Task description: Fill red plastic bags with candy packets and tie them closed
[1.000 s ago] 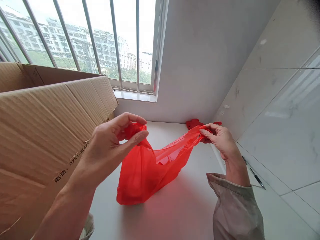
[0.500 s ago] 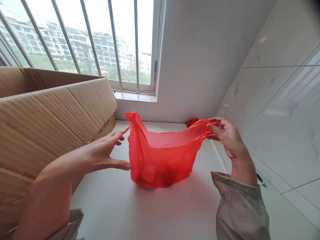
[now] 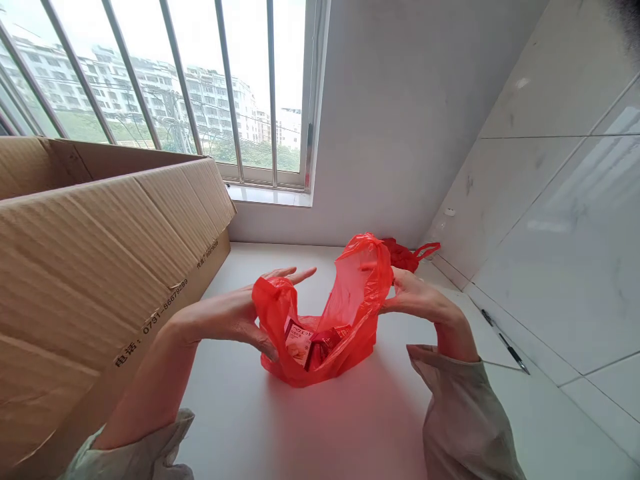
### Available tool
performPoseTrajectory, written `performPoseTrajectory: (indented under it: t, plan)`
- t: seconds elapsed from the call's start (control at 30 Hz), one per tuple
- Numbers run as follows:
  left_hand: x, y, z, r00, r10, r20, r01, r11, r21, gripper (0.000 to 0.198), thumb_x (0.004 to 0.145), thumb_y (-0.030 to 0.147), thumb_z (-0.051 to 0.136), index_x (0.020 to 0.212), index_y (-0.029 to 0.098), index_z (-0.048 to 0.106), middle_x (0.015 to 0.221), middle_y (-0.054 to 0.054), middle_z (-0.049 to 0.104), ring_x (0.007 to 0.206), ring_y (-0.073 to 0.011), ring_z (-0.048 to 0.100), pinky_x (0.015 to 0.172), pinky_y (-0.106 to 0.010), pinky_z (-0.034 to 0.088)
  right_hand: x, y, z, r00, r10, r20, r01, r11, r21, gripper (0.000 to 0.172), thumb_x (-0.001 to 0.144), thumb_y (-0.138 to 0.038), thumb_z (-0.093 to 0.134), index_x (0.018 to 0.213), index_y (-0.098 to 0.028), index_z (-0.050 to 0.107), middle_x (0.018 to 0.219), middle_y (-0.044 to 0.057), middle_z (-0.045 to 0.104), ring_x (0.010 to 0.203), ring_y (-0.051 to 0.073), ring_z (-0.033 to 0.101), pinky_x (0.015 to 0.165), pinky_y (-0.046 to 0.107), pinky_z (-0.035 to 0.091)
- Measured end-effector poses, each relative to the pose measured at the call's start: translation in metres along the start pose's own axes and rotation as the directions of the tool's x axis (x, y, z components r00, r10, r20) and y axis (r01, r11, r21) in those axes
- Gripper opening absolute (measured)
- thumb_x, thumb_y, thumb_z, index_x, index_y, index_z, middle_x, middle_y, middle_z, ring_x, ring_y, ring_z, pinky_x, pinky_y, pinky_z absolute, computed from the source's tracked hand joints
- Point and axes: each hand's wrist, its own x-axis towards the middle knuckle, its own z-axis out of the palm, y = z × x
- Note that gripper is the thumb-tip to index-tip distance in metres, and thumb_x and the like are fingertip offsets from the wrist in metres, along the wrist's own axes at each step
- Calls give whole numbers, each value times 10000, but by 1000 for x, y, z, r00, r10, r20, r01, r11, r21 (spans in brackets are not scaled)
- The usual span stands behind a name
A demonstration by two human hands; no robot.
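A red plastic bag stands on the white table with its mouth gaping toward me. Inside it lie a small printed packet and a shiny red packet. My left hand spreads around the bag's left side, thumb in front and fingers stretched out behind. At the right side, my right hand rests against the bag with thumb and fingers apart. Its fingertips are partly hidden by the plastic, and one finger shows faintly through it.
A large open cardboard box takes up the left side. Another red plastic bag lies crumpled by the back wall. A pen is on paper at the right, near the tiled wall. A barred window is behind.
My right hand has let go of the bag's right handle and moved left to its side. My left hand has moved right around the left handle. The mouth has opened, showing the packets.
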Motion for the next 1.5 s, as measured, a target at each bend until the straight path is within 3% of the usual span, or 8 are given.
performPoseTrajectory:
  t: [0.1,0.4,0.6,0.77,0.87,0.97,1.2,1.5]
  plan:
    - [1,12,-3,993,-1,114,-3,999,38,506,845,479,674,1330,354,599,1584,-5,357,1519,-335,38,1206,-508,195,11,1,9,995,-10,-95,27,983,179,248,691,-378,779,819,-207,652,884,12,628,835,192,579,691,301,450]
    - [18,19,16,990,138,24,-115,896,-428,385,998,481,415,931,265,727,1557,29,397,1523,-276,72,1209,-413,171,42,21,41,958,152,-243,30,791,612,179,653,-302,721,726,-185,607,714,-18,595,685,148,538,628,276,407]
    - [40,29,42,973,-62,-221,-183,375,-909,347,959,423,520,693,200,508,625,-25,659,816,-207,682,945,-361,486,47,26,46,963,174,-206,-2,767,641,173,631,-257,660,759,-202,558,693,-49,569,618,122,491,590,256,373]
    - [55,25,48,817,-575,-32,-40,-2,-999,329,973,234,447,650,172,448,431,109,280,359,-31,242,511,-182,431,40,15,42,956,127,-263,37,839,542,89,688,-257,617,745,-191,602,702,-35,557,630,125,480,582,252,348]
    - [58,18,51,770,-638,4,28,27,-999,368,857,137,567,599,195,311,476,115,247,394,-25,216,432,-153,304,34,0,42,904,-8,-427,127,960,251,34,743,-200,571,741,-195,605,714,-22,568,652,138,487,598,260,351]
    - [55,20,54,839,-541,57,193,198,-961,360,725,145,722,659,201,372,564,88,387,488,-56,374,478,-176,332,27,-18,46,837,-220,-501,181,975,-126,139,772,-94,513,783,-200,602,770,0,596,725,160,507,652,274,375]
    - [45,34,60,956,-294,1,191,621,-760,400,748,415,719,621,197,409,625,49,382,613,-105,376,565,-251,305,16,-46,63,920,-391,-39,332,827,-455,178,842,-35,519,806,-193,592,786,8,582,748,154,470,638,265,372]
    - [52,28,59,916,-394,72,223,352,-909,595,863,739,444,639,188,466,520,56,414,420,-51,207,472,-223,298,10,-40,48,894,-448,-22,435,878,-202,32,883,-194,630,852,-201,625,1037,45,616,965,180,561,812,301,468]
